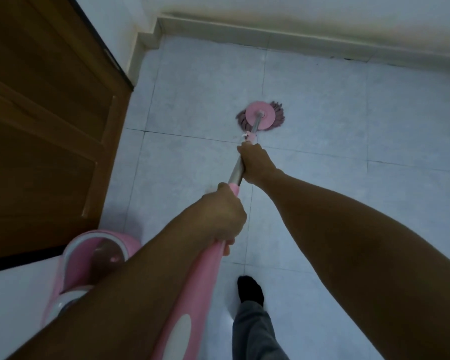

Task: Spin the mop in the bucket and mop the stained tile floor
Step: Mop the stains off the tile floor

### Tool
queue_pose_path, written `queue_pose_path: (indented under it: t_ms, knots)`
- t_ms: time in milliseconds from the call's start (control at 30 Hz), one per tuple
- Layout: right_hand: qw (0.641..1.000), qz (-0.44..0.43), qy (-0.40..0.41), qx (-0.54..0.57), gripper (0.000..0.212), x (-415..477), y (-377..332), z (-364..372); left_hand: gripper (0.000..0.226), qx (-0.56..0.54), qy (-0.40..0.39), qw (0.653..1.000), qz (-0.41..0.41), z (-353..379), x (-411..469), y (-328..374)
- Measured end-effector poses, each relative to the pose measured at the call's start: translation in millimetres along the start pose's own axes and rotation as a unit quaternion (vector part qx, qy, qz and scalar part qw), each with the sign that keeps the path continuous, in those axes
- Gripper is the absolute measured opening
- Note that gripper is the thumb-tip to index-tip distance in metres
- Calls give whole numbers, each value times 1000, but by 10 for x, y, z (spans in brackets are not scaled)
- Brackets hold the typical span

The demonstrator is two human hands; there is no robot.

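Mop bucket (pixel 67 255), pink with a white rim, stands at the lower left of the frame just beside the brown door (pixel 37 126), with the mop head (pixel 260 116) out of it. Right of it the left hand (pixel 224 214) is clenched round the pink grip (pixel 203 281), and the right hand (pixel 255 162), the nearer to the work, grasps the steel shaft (pixel 235 175) just above. From both hands the shaft's long axis runs up and slightly right to that head, flat on the pale tile floor (pixel 361 120) at frame centre, so I judge the next stroke goes along that line.
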State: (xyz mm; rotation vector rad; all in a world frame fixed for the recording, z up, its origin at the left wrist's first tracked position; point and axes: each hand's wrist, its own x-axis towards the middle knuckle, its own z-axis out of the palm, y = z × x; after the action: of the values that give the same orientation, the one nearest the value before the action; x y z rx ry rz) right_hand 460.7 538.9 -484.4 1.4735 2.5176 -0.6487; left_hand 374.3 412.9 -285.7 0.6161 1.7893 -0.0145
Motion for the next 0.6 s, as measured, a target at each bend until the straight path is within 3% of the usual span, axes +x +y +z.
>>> queue_pose_path:
  t_ms: [433, 600]
  knots:
    - [996, -5, -81, -37, 12, -2378, -1683, 894, 41, -6, -76, 997, -28, 237, -1671, -2421]
    - [992, -20, -107, -61, 16, -2956, -1931, 1030, 49, 8, -89, 996, -21, 438, -1976, -2915]
